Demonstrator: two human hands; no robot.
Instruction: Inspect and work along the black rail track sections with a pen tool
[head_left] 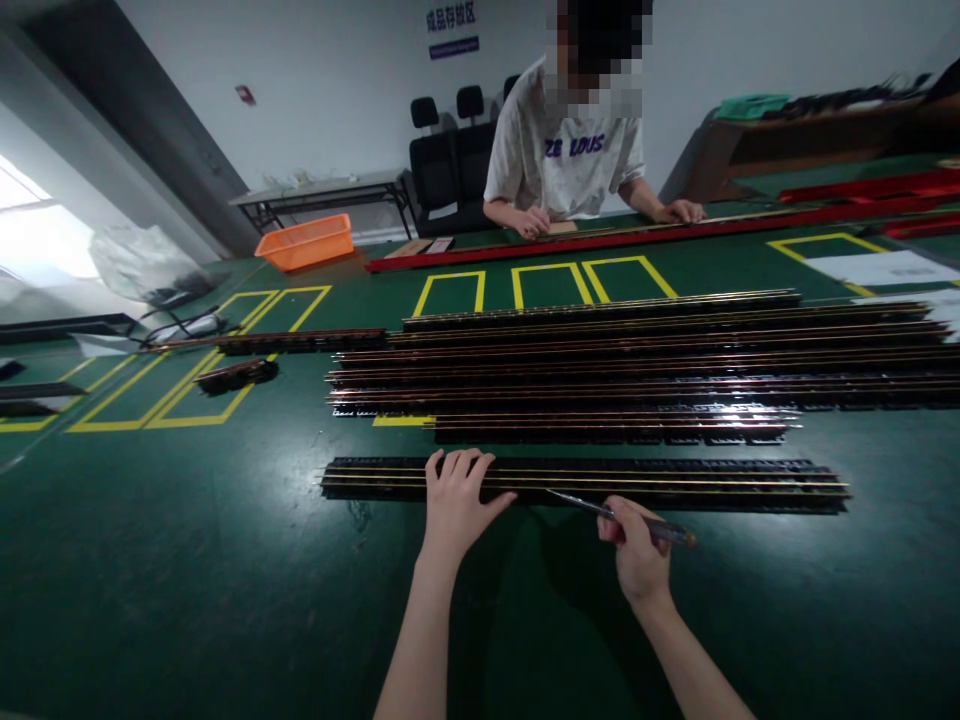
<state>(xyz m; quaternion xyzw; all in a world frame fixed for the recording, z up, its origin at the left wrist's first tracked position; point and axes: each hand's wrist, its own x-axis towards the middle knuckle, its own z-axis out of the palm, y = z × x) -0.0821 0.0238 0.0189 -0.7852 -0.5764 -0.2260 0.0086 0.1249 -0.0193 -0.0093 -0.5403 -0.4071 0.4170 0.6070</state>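
Progress: work on the strip (675,478) looks under way, judging by the tool (667,531) at it; its rods already lie along nearly its whole length. Which spots are finished, and how much is left, cannot be told.
Strip, look: long, narrow, straight; black base with gold-coloured rods running lengthwise, some ends jutting slightly at the left.
Strip, place: flat on the green table (225,560), before the person, nearer than the pile and apart from it.
Left hand (459,495): fingers spread apart and laid across the strip, thumb out near its near edge; not closed round it.
Right hand (637,550): clamped on the tool's handle; the thin tip reaches the strip's near side, contact too small to tell.
Pile (637,350): similar rod-bearing strips, side by side; done or waiting, not shown.
Left of pile: a short piece (236,376).
Farther: orange tray (307,248); a co-worker (577,160), hands at a red bar (615,238).
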